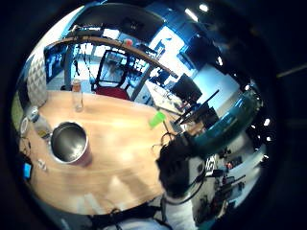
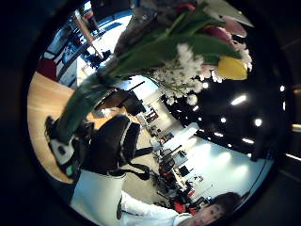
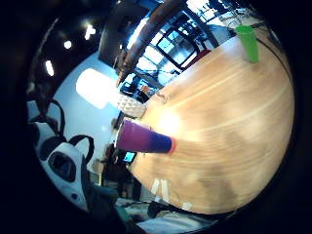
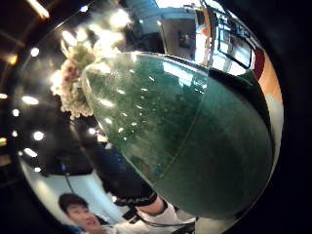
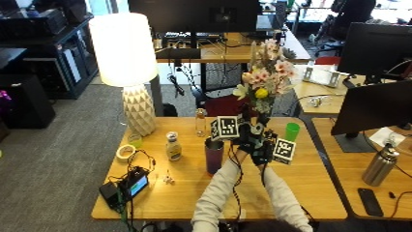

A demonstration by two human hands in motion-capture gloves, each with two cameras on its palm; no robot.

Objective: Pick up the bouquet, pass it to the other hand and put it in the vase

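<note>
At the centre of the outside view, one bouquet (image 5: 264, 79) of pink, white and yellow flowers stands upright above the wooden surface (image 5: 193, 193), both gloved hands meeting at its green wrapped stem. The left hand (image 5: 243, 137) and the right hand (image 5: 262, 149) touch each other there; whether either hand's fingers curl round the stem cannot be told. One purple vase (image 5: 213, 155) stands just left of the hands, open mouth up. Also on the surface: one green cup (image 5: 291, 131) to the right, two bottles (image 5: 172, 146) left of the vase, one white lamp (image 5: 130, 67) at upper left.
</note>
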